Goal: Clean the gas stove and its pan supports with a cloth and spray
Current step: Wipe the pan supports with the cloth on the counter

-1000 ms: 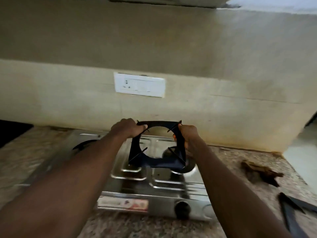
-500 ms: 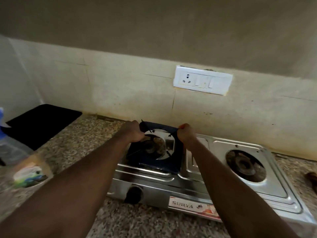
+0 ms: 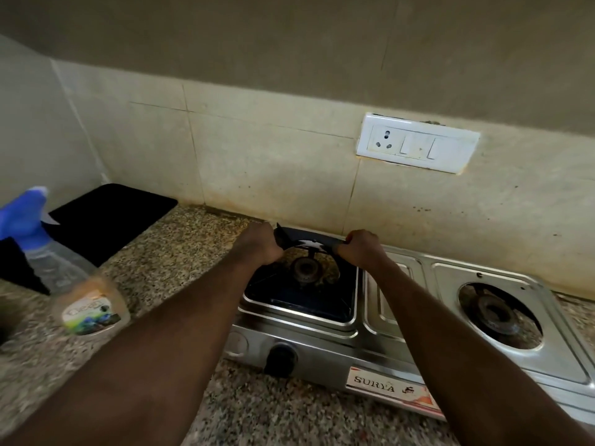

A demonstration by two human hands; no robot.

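We hold the black pan support [image 3: 309, 241] in both hands, left hand [image 3: 262, 243] and right hand [image 3: 362, 247] each with a tight grip on it, over the stove's [image 3: 396, 320] left burner [image 3: 305, 268] near the tabletop's back edge. Next, we think, lower it flat.

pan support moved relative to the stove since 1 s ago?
Yes. The pan support, then above the stove's middle, now sits over its left burner, gripped by both hands.

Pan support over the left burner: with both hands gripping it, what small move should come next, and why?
Probably lower its far edge flat. The pan support, held by left hand and right hand, is tilted, near edge down in the recess around the left burner.
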